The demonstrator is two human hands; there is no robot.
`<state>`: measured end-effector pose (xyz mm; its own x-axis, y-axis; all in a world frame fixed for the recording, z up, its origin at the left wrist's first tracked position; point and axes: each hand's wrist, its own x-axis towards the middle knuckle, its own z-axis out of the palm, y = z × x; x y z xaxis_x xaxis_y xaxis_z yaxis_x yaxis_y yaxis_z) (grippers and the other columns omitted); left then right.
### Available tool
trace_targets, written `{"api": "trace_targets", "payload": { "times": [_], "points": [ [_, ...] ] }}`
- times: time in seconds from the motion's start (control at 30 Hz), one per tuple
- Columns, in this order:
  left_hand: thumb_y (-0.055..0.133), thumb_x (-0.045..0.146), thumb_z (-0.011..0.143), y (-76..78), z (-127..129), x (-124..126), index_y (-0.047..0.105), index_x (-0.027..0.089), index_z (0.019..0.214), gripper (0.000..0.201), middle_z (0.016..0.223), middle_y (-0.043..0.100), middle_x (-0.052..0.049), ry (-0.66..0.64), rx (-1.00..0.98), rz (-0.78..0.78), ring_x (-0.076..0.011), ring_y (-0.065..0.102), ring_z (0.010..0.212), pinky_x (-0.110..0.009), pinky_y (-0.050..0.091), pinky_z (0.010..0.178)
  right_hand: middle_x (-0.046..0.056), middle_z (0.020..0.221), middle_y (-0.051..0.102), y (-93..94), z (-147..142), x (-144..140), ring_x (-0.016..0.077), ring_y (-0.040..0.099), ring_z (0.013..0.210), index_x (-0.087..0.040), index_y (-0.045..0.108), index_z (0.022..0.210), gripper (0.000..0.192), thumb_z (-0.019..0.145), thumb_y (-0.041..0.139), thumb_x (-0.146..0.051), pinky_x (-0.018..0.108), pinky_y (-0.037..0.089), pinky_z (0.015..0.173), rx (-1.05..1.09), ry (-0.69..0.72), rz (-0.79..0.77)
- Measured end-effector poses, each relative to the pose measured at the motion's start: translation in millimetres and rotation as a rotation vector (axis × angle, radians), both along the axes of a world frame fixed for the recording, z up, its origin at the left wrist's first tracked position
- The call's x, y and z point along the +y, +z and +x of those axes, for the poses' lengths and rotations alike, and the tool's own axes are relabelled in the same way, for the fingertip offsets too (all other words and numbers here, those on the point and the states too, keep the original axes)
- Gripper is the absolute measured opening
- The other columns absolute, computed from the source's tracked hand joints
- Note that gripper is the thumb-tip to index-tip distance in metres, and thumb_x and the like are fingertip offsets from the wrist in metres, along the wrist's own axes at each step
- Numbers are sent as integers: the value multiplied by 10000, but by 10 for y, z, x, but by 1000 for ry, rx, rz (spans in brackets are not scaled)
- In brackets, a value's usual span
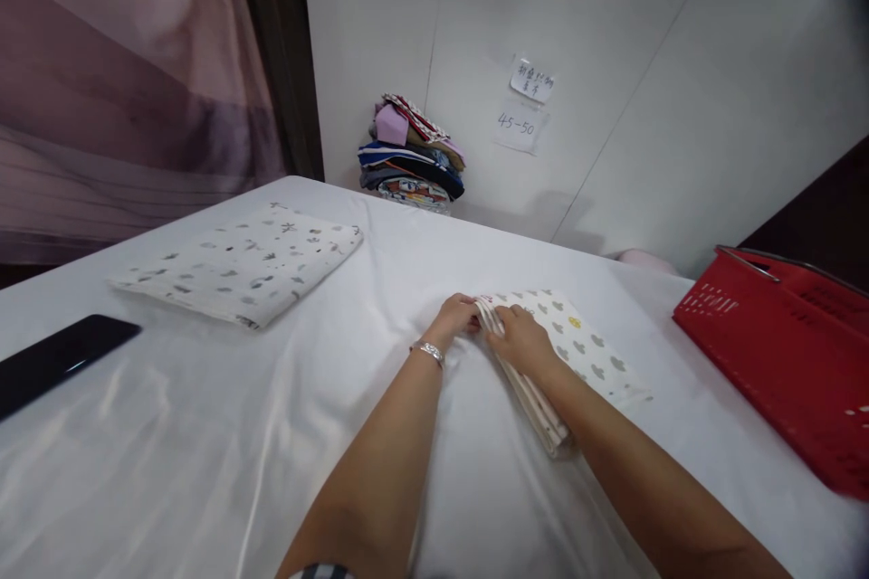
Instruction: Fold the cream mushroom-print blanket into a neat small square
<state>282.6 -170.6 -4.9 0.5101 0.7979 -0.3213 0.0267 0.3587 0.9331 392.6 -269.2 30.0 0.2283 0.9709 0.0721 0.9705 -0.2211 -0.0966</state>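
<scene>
A folded white cloth [577, 336] with grey cloud-like shapes and a yellow motif lies on the white-covered table [353, 434], right of the middle. My left hand [456, 317], with a silver bracelet at the wrist, pinches the far left corner of its layered edge. Over the same edge, slightly nearer, my right hand [522, 339] grips the layers with bent fingers. Several stacked layers show along the left side of the cloth. My fingertips are partly hidden by the fabric.
Another folded white cloth [244, 262] with grey prints lies at the left. A black flat device [64, 360] rests near the left edge. At the right stands a red plastic basket [780, 362]. Behind the table is a pile of folded textiles [412, 158] against the wall.
</scene>
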Motion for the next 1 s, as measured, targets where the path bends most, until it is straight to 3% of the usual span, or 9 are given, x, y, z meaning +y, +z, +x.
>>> {"api": "trace_targets", "payload": {
  "times": [0.33,0.5,0.57,0.77,0.87,1.0],
  "points": [
    [563,167,755,-88,94,32,550,144,922,169,546,586,20,80,103,75,-103,586,502,-220,501,562,55,943,631,-17,125,5,171,542,891,-184,616,919,225,834,409,-211,232,343,745,106,57,62],
    [532,159,769,-123,103,46,577,156,889,128,568,593,15,72,147,156,-103,592,522,-216,502,562,27,807,638,-37,207,47,152,538,765,-185,615,779,221,825,401,-223,219,341,656,170,60,41],
    [528,167,770,-129,98,47,596,157,881,130,587,602,7,60,163,198,-104,588,521,-212,496,553,31,822,642,-23,192,56,155,542,767,-187,616,806,222,829,400,-232,221,344,646,157,58,29],
    [489,191,787,-130,51,30,646,169,884,186,649,635,-17,23,207,347,-103,578,540,-202,469,544,80,1042,619,78,60,179,193,560,909,-209,548,1126,296,866,415,-255,257,365,736,-33,64,-22],
    [453,196,801,-136,25,33,662,167,835,214,633,629,-22,3,224,426,-109,564,537,-219,460,559,87,1072,596,119,27,308,197,555,938,-213,547,1125,289,885,395,-268,266,371,757,-94,93,-19],
    [447,185,795,-147,14,49,669,176,766,224,682,649,-37,4,264,505,-131,588,627,-243,460,647,85,1001,610,136,49,453,193,558,922,-193,606,993,244,878,400,-255,263,370,759,-118,144,-50]
  ]
}}
